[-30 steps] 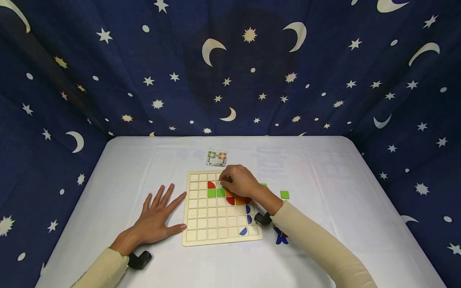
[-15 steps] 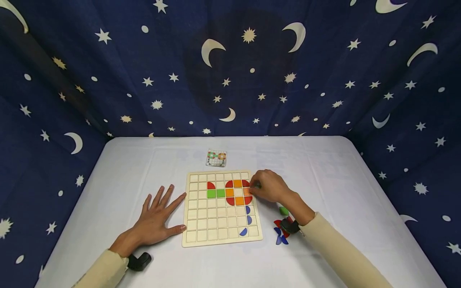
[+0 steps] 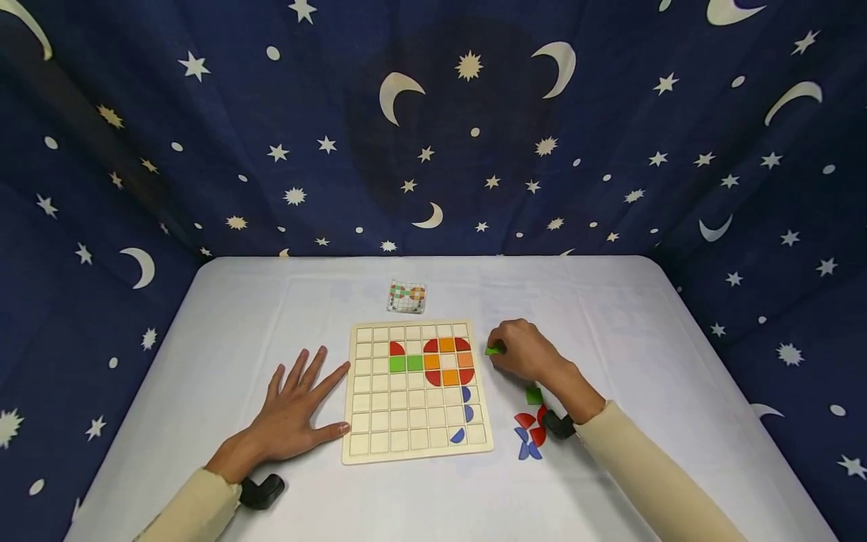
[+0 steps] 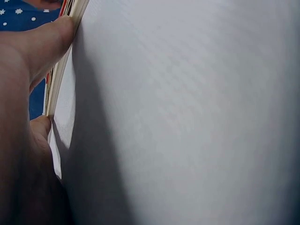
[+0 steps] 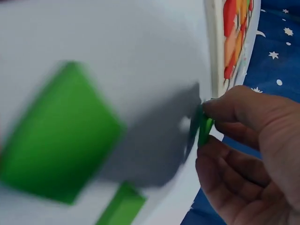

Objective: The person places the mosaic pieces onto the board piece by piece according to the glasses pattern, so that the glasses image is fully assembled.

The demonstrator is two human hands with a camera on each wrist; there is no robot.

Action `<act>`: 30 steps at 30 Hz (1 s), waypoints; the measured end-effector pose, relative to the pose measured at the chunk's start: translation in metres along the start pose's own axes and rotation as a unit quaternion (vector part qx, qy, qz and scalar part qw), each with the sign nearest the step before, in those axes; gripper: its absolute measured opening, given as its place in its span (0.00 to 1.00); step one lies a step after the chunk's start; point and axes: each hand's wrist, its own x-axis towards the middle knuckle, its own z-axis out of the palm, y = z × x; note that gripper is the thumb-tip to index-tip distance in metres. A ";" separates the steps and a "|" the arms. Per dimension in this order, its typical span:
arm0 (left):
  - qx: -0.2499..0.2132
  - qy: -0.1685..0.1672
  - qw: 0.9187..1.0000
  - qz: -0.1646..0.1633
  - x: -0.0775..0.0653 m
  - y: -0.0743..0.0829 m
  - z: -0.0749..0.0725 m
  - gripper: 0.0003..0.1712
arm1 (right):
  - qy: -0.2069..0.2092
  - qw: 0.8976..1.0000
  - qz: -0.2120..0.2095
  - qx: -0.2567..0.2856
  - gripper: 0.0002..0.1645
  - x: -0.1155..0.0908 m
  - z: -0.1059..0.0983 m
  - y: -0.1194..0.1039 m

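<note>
My left hand (image 3: 291, 414) lies with fingers spread, thumb and index fingertip at the left edge of the wooden grid board (image 3: 389, 421). In the left wrist view its thumb (image 4: 51, 40) meets the board's edge. Just right of the board, my right hand (image 3: 524, 350) pinches a green square tile (image 3: 493, 350) between thumb and fingers; the right wrist view shows this tile (image 5: 205, 129) on edge, close to the cloth. On the board, red quarter-rounds (image 3: 432, 346) and orange squares (image 3: 450, 378) form a ring. Two green squares (image 3: 406, 363) and a red quarter-round (image 3: 396, 348) sit left of it.
Blue half-rounds (image 3: 469, 413) lie in the board's lower right cells. Under my right wrist are loose red pieces (image 3: 524, 421), blue pieces (image 3: 530, 450) and a green tile (image 3: 534, 396). A small pattern card (image 3: 407, 296) lies behind the board on the white cloth (image 3: 305, 301).
My right hand has moved right from over the board, past the ring's right side, and now grips a green tile from the cloth. The ring is uncovered. My left hand has stayed put.
</note>
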 end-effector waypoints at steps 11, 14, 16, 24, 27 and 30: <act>0.005 -0.004 1.000 -0.007 0.000 -0.001 0.001 0.53 | 0.006 0.991 -0.132 -0.019 0.10 0.053 0.013 -0.052; 0.005 -0.005 1.000 -0.007 0.001 -0.001 0.000 0.53 | 0.002 0.983 -0.184 -0.003 0.09 0.068 0.024 -0.077; 0.006 -0.005 1.000 -0.007 0.001 -0.001 0.000 0.53 | 0.000 0.977 -0.213 0.001 0.08 0.077 0.031 -0.093; 0.005 -0.010 1.000 -0.003 0.003 0.000 0.000 0.53 | -0.034 0.973 -0.227 -0.014 0.07 0.090 0.047 -0.118; 0.009 -0.013 1.000 -0.004 0.003 0.000 0.001 0.53 | -0.041 0.973 -0.225 -0.028 0.07 0.089 0.049 -0.119; 0.011 -0.013 1.000 -0.008 0.003 -0.001 0.001 0.53 | -0.036 0.972 -0.229 -0.045 0.05 0.090 0.048 -0.119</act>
